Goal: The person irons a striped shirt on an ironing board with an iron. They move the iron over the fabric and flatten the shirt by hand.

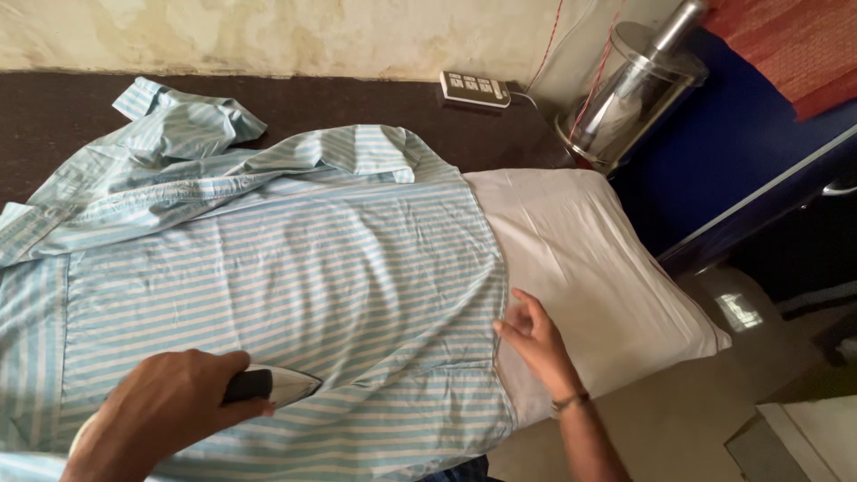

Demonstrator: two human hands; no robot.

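Lower left of the frame: left hand [156, 406] wrapped around the dark handle of a white iron [268, 386], fingers curled tight, pressing on the striped shirt [295, 268] spread across the middle. Lower centre: right hand [536, 344], fingers loosely spread, touching the shirt's hem beside a white pad [607, 277].

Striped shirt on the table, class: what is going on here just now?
A person is ironing. The left hand grips the black handle of an iron resting on the blue-and-white striped shirt, near its lower edge. The right hand lies flat at the shirt's hem, where it meets the white padded cloth underneath. A switch box and a steel container stand at the back.
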